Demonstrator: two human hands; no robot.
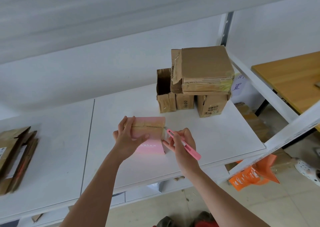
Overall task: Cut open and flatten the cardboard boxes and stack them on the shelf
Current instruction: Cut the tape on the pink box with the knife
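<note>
Two bare forearms reach up from the bottom of the frame to a white shelf (pixel 199 136). The left hand (pixel 129 136) lies over the near-left part of a pink box (pixel 152 122), fingers wrapped on its far-left corner and thumb pressed across the top, so its grip is grasping the box. The right hand (pixel 183 142) is just beside the box's right end, its grip closed round a pink cutter (pixel 183 143) held like a pen, the tip pointing up-left at the box's right edge.

The box sits flat on the shelf, near the front edge, between the two hands. Brown tape runs along its top seam, and the seam shows as a dark line from left to right. Pale lettering marks its near face.

Behind and to the right, well apart from the box, stand brown boxes (pixel 206 70), one on top of the others, one open at the top. At the far left of the shelf lies a stack of flattened cardboard (pixel 15 155).
</note>
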